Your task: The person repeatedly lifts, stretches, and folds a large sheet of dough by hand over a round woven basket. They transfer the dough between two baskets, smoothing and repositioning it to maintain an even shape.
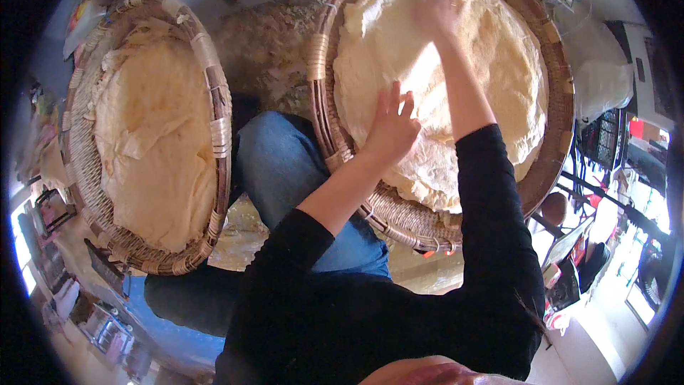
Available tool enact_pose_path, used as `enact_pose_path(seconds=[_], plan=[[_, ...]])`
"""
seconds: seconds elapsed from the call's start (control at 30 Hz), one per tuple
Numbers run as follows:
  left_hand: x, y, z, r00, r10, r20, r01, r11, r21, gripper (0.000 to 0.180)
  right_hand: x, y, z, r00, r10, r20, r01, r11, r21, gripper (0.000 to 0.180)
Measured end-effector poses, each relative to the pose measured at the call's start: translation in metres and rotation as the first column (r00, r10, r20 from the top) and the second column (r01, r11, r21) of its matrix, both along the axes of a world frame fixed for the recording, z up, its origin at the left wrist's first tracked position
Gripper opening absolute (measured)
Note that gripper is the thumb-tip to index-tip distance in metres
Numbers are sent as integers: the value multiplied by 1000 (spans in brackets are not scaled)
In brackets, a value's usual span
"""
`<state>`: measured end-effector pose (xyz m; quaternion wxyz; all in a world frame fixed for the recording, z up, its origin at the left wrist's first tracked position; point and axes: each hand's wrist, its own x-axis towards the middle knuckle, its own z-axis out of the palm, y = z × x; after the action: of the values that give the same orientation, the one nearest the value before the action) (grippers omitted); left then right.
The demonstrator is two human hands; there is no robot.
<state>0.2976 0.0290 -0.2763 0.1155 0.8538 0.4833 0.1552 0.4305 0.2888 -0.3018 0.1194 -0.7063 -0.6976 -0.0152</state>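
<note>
A broad round wicker basket (320,64) in front of me holds thin, cream-coloured sheets (499,50) with ragged, wrinkled edges, resembling flatbread. Over the near left part of the sheets is my left hand (393,128), its fingers stretched and apart, with nothing seen in it. My right hand (436,11) reaches to the far part of the same sheets. Motion smears its fingers, so their grip cannot be made out. Sunlight makes a bright patch on the sheets between my hands.
To my left stands a second wicker basket (219,128) with similar pale sheets (160,142) in it. My jeans-clad knee (278,164) lies between the baskets. A whitish plastic bag (602,78) is beyond the right rim. Clutter and a dark crate (602,135) stand farther right.
</note>
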Motion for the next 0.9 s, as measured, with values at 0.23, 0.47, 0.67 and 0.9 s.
enact_pose_path(seconds=[0.23, 0.47, 0.67, 0.9], plan=[[-13, 12, 3, 987, 89, 137, -105, 989, 109, 53, 6, -41, 36, 995, -44, -94, 59, 986, 155, 47], [-16, 13, 16, 984, 174, -48, -178, 979, -97, 50, 156, -189, 43, 764, -358, 536, 493, 861, -128, 74], [-14, 17, 13, 982, 166, -86, -178, 972, -152, 44, 239, -247, 27, 837, -466, 287, 536, 803, -260, 80], [-69, -28, 61, 991, 19, 130, 3, 985, -171, 23, 148, -271, 43, 988, 111, 104, -64, 922, -381, 65]])
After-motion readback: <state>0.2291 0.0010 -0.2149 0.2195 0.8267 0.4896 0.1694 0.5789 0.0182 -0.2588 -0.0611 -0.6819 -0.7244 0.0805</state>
